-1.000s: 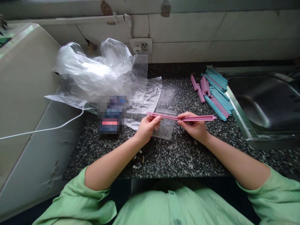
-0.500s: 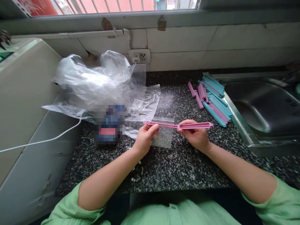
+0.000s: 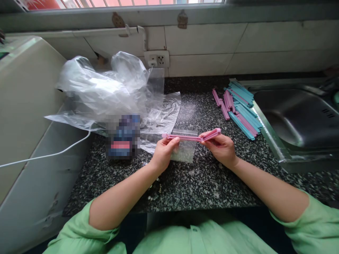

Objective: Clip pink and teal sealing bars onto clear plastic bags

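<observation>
Pink and slender, the hinged clip [image 3: 185, 137] bends partly open, pinched in each hand's grip [image 3: 196, 146].

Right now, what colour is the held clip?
The clip is pink; shows best in the head view.

the left hand [image 3: 165, 153] and right hand [image 3: 220, 147] hold a hinged pink plastic clip [image 3: 185, 138], partly folded. a small clear plastic bag [image 3: 184, 151] hangs between them. blue and pink clips [image 3: 245, 114] lie beyond the right hand.
</observation>
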`<action>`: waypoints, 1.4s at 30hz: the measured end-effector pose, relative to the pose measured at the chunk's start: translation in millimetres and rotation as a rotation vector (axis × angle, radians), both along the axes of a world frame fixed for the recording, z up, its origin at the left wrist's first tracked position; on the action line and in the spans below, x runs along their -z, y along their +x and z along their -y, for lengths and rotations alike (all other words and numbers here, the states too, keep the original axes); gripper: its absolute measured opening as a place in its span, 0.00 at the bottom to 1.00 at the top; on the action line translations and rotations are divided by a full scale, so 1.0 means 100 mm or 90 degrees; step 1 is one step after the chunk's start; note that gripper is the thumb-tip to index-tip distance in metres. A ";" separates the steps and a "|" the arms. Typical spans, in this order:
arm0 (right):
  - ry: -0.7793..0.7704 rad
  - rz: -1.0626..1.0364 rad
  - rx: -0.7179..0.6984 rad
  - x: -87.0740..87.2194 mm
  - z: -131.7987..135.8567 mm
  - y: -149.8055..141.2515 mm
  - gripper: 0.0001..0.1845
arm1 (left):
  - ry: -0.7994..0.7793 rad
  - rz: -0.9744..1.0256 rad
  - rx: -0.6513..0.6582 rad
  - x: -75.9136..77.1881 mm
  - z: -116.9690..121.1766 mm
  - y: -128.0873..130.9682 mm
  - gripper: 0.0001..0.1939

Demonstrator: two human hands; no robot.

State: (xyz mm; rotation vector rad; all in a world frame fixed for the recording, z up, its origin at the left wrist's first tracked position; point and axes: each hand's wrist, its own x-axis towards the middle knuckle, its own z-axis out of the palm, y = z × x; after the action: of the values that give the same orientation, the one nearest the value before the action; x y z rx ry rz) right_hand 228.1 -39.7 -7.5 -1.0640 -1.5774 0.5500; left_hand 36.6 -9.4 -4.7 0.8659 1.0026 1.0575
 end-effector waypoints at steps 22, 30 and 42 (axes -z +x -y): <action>0.145 0.176 0.024 -0.11 0.05 0.02 0.09 | 0.055 -0.066 0.026 -0.07 0.08 -0.01 0.18; 0.153 0.227 0.030 -0.12 0.04 0.02 0.10 | 0.089 -0.075 0.065 -0.15 0.08 0.01 0.18; 0.151 0.242 0.009 -0.09 0.03 0.01 0.12 | 0.079 -0.069 0.077 -0.17 0.09 0.03 0.19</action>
State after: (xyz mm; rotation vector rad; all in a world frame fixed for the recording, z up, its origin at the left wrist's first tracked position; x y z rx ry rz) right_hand 228.7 -42.5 1.1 -1.0372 -1.9090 0.1456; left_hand 39.7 -18.2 12.5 1.0816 0.9695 0.9856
